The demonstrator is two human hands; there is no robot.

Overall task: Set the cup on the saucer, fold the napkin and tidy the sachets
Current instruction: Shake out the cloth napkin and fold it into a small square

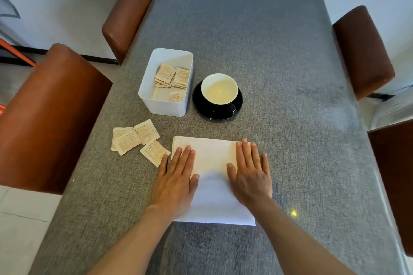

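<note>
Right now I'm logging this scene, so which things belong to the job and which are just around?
Job: cup on saucer; napkin under left hand and right hand; loose sachets; white box holding more sachets.

Around: brown chairs; grey tablecloth.

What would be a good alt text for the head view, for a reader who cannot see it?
Both hands, left hand and right hand, press flat on a white napkin on a grey table. Beyond it a cup sits on a black saucer beside a white box of sachets; loose sachets lie left.
</note>
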